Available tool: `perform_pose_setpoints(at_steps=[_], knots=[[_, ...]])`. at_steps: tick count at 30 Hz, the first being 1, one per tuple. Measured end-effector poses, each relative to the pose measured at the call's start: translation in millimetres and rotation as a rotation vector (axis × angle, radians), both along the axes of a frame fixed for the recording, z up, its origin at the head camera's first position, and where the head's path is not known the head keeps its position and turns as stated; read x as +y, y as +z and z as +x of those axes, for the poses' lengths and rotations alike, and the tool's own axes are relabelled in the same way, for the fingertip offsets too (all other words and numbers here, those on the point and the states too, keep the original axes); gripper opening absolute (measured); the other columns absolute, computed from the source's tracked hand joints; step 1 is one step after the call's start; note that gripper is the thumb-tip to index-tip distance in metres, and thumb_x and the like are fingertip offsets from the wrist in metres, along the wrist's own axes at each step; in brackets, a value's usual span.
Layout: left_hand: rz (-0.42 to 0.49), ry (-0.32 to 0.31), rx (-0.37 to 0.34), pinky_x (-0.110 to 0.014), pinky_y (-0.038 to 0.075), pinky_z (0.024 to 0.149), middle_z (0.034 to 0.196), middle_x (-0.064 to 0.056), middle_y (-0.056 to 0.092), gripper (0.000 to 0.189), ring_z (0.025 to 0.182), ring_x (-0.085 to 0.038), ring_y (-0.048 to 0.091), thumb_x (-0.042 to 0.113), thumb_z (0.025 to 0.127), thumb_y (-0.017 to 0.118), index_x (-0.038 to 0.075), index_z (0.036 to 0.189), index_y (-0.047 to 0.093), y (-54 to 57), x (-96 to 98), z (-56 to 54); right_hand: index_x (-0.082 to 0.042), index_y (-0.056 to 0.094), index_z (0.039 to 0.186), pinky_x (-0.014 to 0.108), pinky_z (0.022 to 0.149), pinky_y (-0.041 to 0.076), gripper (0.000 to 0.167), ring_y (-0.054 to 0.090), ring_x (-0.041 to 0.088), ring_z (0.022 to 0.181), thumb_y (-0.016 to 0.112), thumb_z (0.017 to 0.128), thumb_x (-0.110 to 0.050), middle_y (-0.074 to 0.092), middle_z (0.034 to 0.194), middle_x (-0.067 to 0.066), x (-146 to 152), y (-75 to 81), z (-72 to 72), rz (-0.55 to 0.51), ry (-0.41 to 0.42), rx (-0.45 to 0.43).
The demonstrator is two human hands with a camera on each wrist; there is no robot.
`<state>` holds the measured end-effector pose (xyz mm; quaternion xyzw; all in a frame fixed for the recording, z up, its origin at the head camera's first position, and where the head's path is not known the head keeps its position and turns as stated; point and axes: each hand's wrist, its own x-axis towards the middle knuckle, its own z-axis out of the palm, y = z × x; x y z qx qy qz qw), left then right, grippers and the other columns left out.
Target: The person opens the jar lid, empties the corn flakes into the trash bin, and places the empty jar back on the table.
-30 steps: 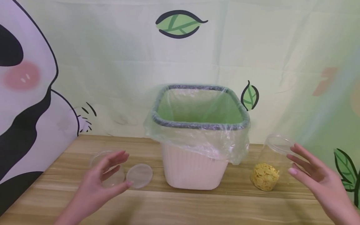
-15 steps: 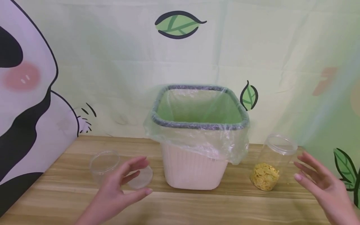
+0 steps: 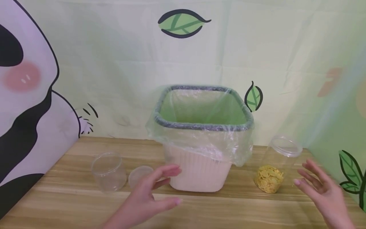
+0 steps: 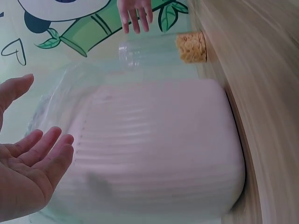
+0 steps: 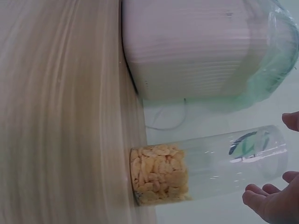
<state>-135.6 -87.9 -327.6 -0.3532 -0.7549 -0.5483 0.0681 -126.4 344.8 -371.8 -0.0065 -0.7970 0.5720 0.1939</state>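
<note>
My left hand hovers in front of the bin's lower left, its fingers and thumb spread with nothing between them. It partly covers a round translucent lid lying on the table. Left of that stands a clear cylindrical jar with nothing visible inside. To the right of the bin, a tall clear jar stands upright, its lower part filled with yellow flakes. My right hand is held just right of this jar, thumb and fingers apart. The right wrist view shows the fingers near the jar's top, without visible grip.
A pale pink ribbed bin with a grey rim and a translucent green liner stands mid-table against the backdrop. The liner hangs loosely over its front. The wood-grain table meets a printed cloth behind and at both sides.
My left hand has moved right, from over the empty jar, past the lid, to the bin's front. My right hand has drawn slightly down and away from the jar of flakes.
</note>
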Motion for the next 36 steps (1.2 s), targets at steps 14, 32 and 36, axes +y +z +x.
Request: perform_pose_setpoints(at_steps=[14, 32, 36], knots=[[-0.005, -0.146, -0.146, -0.031, 0.039, 0.097, 0.124, 0.0, 0.055, 0.055, 0.115, -0.015, 0.049, 0.023, 0.077, 0.073, 0.013, 0.126, 0.05, -9.1, 42.3, -3.3, -0.035, 0.015, 0.144, 0.008, 0.073, 0.043, 0.077, 0.041, -0.018, 0.104, 0.064, 0.086, -0.025, 0.028, 0.144, -0.01, 42.0, -52.8, -33.7, 0.148, -0.031, -0.154], [-0.092, -0.245, -0.096, -0.021, 0.039, 0.094, 0.134, 0.0, 0.047, 0.061, 0.122, -0.012, 0.044, 0.021, 0.079, 0.072, 0.008, 0.132, 0.045, -8.3, 91.7, -12.6, -0.028, 0.004, 0.147, 0.012, 0.072, 0.044, 0.084, 0.039, -0.018, 0.099, 0.062, 0.086, -0.034, 0.019, 0.146, 0.022, 46.0, -74.0, -52.2, 0.251, -0.001, -0.187], [-0.155, -0.234, -0.017, -0.019, 0.039, 0.093, 0.135, 0.0, 0.046, 0.061, 0.121, -0.011, 0.044, 0.025, 0.08, 0.07, 0.009, 0.133, 0.044, -10.0, 103.6, -16.2, -0.025, 0.002, 0.147, 0.012, 0.072, 0.045, 0.088, 0.042, -0.01, 0.104, 0.062, 0.085, -0.038, 0.018, 0.146, 0.024, 48.0, -80.6, -58.9, 0.283, -0.017, -0.216]])
